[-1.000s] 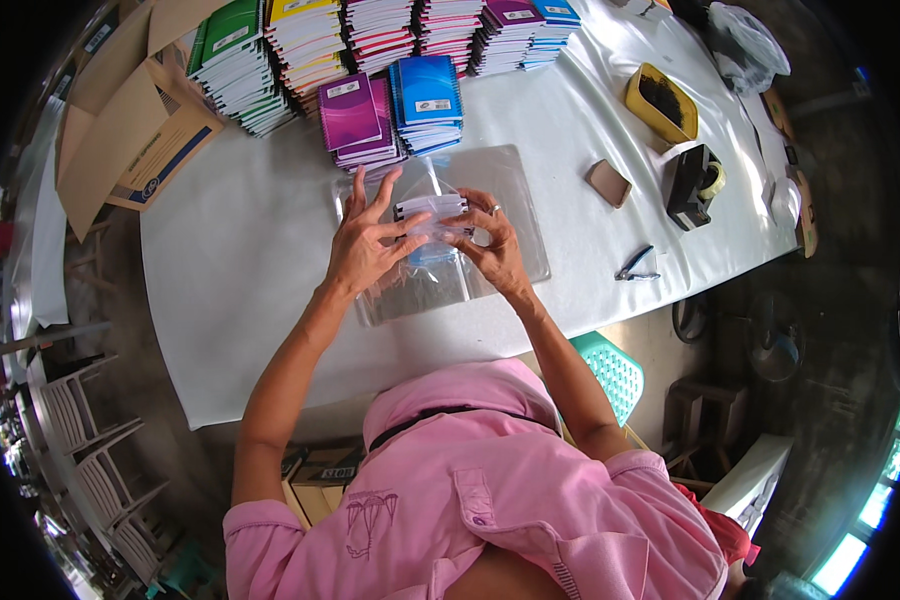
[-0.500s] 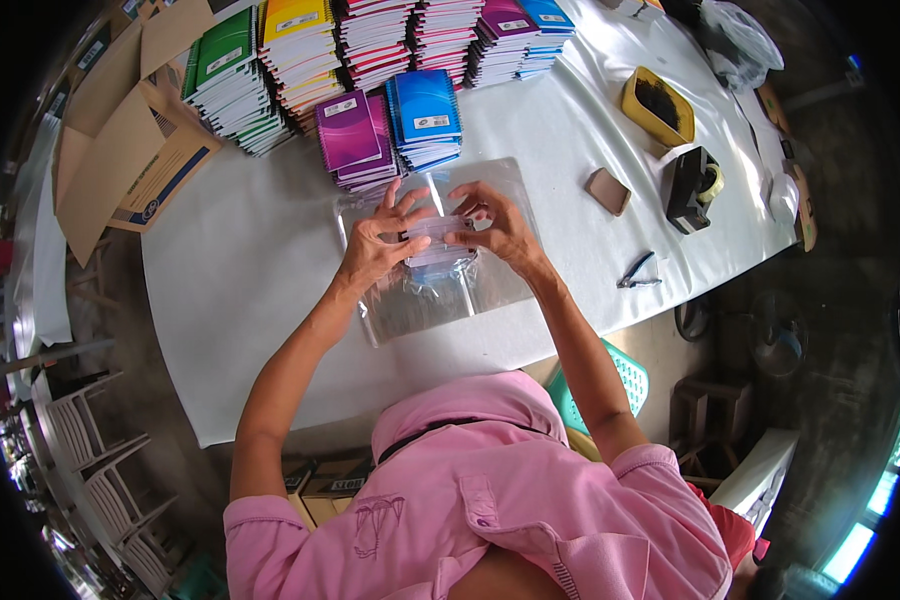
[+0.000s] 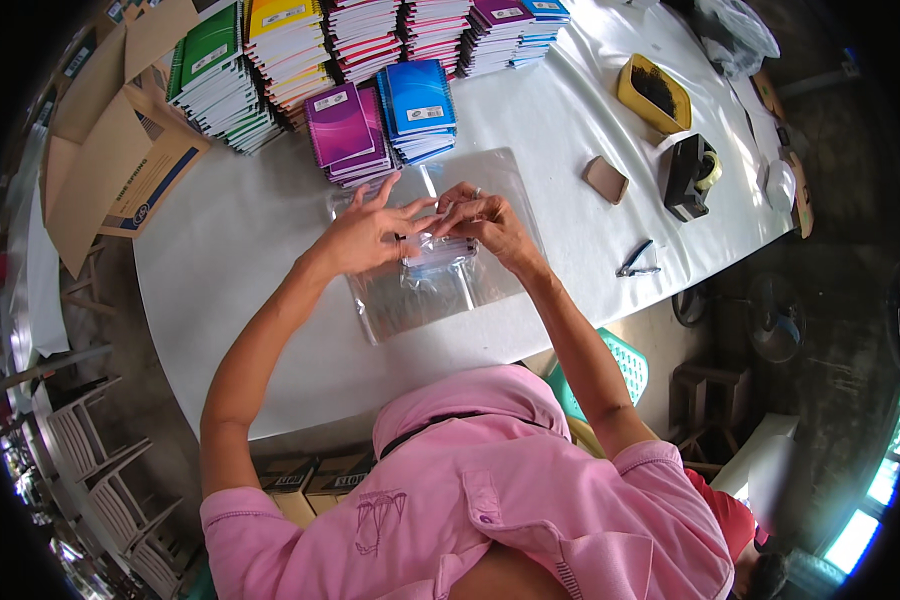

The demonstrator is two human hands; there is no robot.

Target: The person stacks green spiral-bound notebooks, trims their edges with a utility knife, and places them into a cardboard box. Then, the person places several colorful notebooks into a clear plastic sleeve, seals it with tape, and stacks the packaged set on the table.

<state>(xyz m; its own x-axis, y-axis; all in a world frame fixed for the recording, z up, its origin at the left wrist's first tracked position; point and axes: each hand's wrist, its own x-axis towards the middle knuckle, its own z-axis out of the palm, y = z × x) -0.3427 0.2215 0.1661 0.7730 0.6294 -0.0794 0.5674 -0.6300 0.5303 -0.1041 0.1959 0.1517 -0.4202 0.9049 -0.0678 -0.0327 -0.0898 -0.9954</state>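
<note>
A small bundle wrapped in clear plastic [image 3: 440, 256] lies in front of me, on a stack of flat, clear plastic sheets or bags [image 3: 410, 311]. My left hand [image 3: 362, 232] is at the bundle's left side, fingers spread and stretched toward the right hand; its thumb is slightly blurred. Over the bundle's far right edge, my right hand [image 3: 478, 222] has its fingertips pinched together, apparently on the clear plastic film. What exactly lies between those fingertips is partly hidden. Just beyond the hands stand a purple spiral notebook stack [image 3: 342, 135] and a blue notebook stack [image 3: 418, 108].
Taller notebook stacks [image 3: 290, 60] line the table's far side. An open cardboard box [image 3: 145, 165] stands at left. To the right are a yellow container with dark contents [image 3: 654, 93], a brown block [image 3: 606, 180], a black tape dispenser [image 3: 687, 178] and cutting pliers [image 3: 638, 261].
My right hand has drawn its fingers into a pinch and shifted slightly left over the bundle. My left hand has moved a little left, its fingers now reaching across toward the right hand.
</note>
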